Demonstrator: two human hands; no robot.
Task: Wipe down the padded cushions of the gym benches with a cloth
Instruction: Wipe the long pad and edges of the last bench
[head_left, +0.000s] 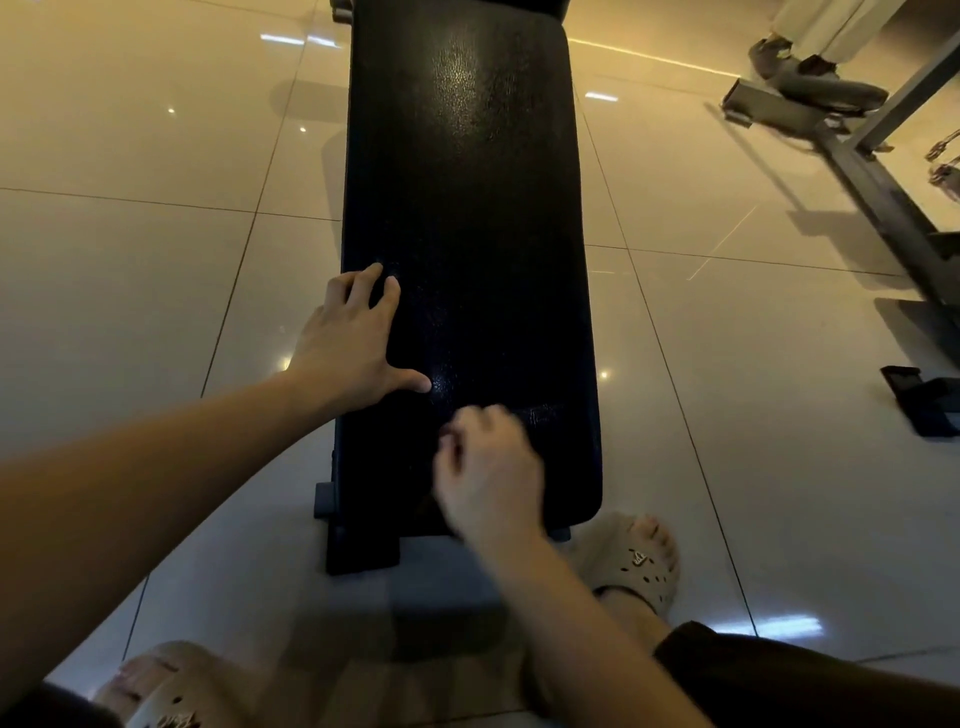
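Observation:
A long black padded bench cushion runs away from me down the middle of the view. My left hand lies flat on its left edge, fingers spread and thumb out on the pad. My right hand hovers blurred over the near end of the cushion with its fingers curled. A dark cloth seems to be bunched under its palm, and it is hard to tell apart from the black pad.
The bench's grey frame foot sticks out below the cushion, between my two beige sandalled feet. Glossy floor tiles lie on both sides. A grey metal machine frame stands at the right, with another person's feet by it.

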